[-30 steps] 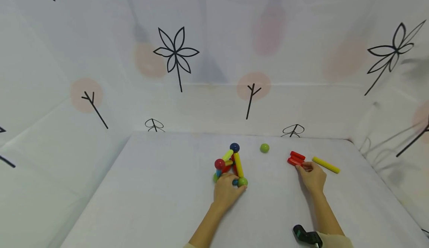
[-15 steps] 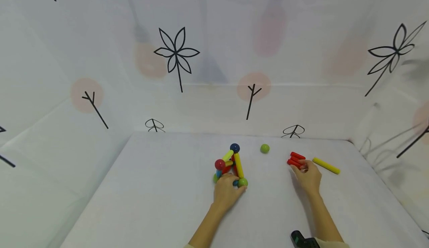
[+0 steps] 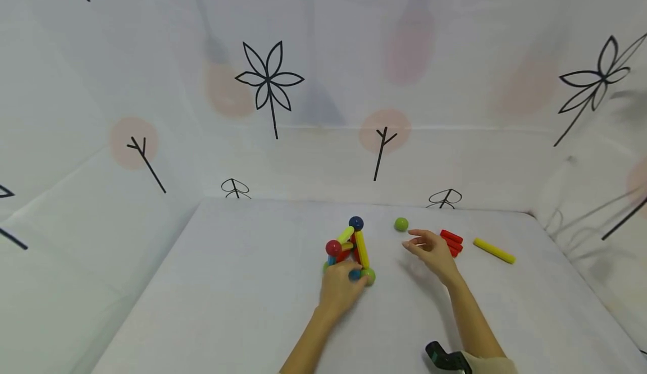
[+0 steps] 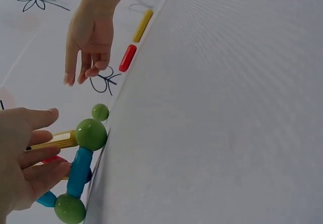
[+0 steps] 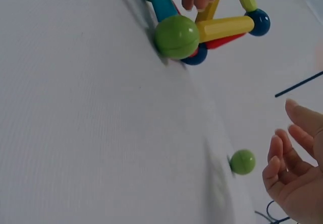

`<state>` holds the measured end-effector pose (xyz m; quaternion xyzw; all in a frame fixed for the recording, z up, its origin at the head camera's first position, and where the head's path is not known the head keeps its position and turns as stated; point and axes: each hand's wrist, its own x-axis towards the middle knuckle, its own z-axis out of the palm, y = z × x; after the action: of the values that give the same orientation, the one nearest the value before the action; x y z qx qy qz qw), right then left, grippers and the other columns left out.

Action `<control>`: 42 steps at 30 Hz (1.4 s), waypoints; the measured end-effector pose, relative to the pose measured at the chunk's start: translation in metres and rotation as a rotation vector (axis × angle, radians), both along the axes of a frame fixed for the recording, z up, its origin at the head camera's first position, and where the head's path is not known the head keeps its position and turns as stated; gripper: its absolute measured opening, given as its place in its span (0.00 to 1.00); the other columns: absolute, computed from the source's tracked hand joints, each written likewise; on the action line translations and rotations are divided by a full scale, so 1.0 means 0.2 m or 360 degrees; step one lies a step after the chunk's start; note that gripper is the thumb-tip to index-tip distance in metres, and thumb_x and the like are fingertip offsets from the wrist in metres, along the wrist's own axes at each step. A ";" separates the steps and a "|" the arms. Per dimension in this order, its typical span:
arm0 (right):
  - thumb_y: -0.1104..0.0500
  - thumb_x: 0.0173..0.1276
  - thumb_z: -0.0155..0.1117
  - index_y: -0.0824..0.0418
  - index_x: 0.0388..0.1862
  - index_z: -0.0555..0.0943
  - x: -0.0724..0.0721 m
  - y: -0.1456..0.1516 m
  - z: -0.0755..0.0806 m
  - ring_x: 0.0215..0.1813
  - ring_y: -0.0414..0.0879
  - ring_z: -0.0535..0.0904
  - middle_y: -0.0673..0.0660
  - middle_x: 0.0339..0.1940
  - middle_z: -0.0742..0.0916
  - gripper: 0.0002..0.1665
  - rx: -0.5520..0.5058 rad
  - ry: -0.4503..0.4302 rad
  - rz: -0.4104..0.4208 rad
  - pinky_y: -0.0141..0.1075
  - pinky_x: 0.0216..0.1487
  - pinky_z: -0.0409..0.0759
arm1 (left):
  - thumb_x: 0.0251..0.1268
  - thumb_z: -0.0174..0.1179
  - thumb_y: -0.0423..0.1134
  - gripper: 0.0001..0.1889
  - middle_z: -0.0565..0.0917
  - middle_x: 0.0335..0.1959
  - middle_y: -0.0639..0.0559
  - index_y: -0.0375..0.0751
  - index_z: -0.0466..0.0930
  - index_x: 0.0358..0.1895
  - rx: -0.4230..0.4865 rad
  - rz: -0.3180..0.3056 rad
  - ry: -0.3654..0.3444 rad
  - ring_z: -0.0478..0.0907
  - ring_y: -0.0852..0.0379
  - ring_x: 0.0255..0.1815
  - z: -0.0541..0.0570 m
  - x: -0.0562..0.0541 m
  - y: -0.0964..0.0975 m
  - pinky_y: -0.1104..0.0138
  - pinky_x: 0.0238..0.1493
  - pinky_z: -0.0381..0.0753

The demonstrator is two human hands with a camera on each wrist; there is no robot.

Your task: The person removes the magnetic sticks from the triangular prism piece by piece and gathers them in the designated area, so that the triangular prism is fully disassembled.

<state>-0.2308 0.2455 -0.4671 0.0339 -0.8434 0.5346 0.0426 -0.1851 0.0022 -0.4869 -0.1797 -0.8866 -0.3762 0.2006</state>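
Note:
In the head view, my left hand (image 3: 337,291) is at the front of a toy frame of coloured rods and balls. Its straight, spread fingers lie by the blue rod (image 4: 79,173), the thumb apart from the green corner ball (image 4: 91,134); contact cannot be told. The frame has a red ball (image 3: 333,247), a dark blue ball (image 3: 356,223) on top and a yellow rod (image 3: 362,249); my hand hides part of its base. My right hand (image 3: 436,257) hovers empty, fingers loosely bent, between the frame and the red rods (image 3: 452,236), near a loose green ball (image 3: 401,224).
A yellow rod (image 3: 494,250) lies to the right of the red rods. White cloth covers the table (image 3: 242,284), and a patterned white sheet (image 3: 323,160) rises behind it. A black device (image 3: 447,358) sits at my right wrist.
My right hand has left the red rods, now lying side by side, and moved left towards the toy frame, empty. My left hand has stayed at the frame.

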 end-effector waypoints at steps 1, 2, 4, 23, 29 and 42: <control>0.54 0.64 0.65 0.69 0.59 0.72 -0.01 -0.02 0.00 0.37 0.42 0.79 0.62 0.41 0.81 0.29 -0.0019 0.0000 0.0020 0.33 0.36 0.77 | 0.51 0.70 0.38 0.10 0.86 0.31 0.52 0.37 0.86 0.35 0.0045 -0.0007 0.0040 0.81 0.59 0.34 0.01 0.00 0.00 0.71 0.39 0.79; 0.55 0.64 0.65 0.69 0.59 0.73 -0.02 -0.03 0.01 0.37 0.43 0.79 0.62 0.41 0.81 0.29 -0.0038 0.0004 0.0040 0.34 0.36 0.77 | 0.51 0.69 0.37 0.09 0.86 0.29 0.52 0.37 0.86 0.34 0.0099 -0.0014 0.0091 0.81 0.59 0.32 0.03 0.01 -0.01 0.71 0.36 0.79; 0.56 0.64 0.65 0.70 0.58 0.73 -0.03 -0.06 0.01 0.37 0.44 0.80 0.63 0.40 0.81 0.28 -0.0065 0.0025 0.0074 0.33 0.36 0.78 | 0.50 0.70 0.36 0.07 0.85 0.26 0.52 0.37 0.85 0.30 0.0215 -0.0020 0.0243 0.81 0.60 0.27 0.05 0.00 -0.02 0.72 0.31 0.78; 0.64 0.69 0.55 0.71 0.65 0.66 -0.04 -0.38 0.24 0.56 0.67 0.74 0.72 0.58 0.77 0.27 -0.0029 0.0164 0.0491 0.51 0.52 0.77 | 0.52 0.69 0.37 0.22 0.84 0.44 0.41 0.30 0.78 0.51 0.0316 0.0069 0.0102 0.80 0.47 0.46 0.21 -0.14 -0.14 0.57 0.49 0.79; 0.64 0.69 0.56 0.70 0.66 0.65 -0.04 -0.40 0.23 0.54 0.66 0.73 0.72 0.59 0.75 0.28 -0.0011 0.0139 0.0592 0.54 0.54 0.74 | 0.54 0.66 0.33 0.16 0.85 0.40 0.39 0.28 0.81 0.45 0.0330 0.0001 -0.0010 0.83 0.47 0.41 0.20 -0.16 -0.13 0.62 0.41 0.82; 0.63 0.68 0.57 0.69 0.65 0.65 0.03 -0.42 0.25 0.50 0.61 0.76 0.71 0.55 0.77 0.28 -0.0014 0.0074 0.0482 0.43 0.49 0.78 | 0.55 0.62 0.28 0.11 0.85 0.41 0.40 0.29 0.83 0.43 0.0521 -0.0158 -0.0205 0.82 0.48 0.42 0.20 -0.21 -0.18 0.63 0.42 0.82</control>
<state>-0.2251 0.1622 -0.4177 0.1728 -0.8251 0.5376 -0.0189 -0.2265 -0.0345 -0.4470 -0.1637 -0.8145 -0.5357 0.1513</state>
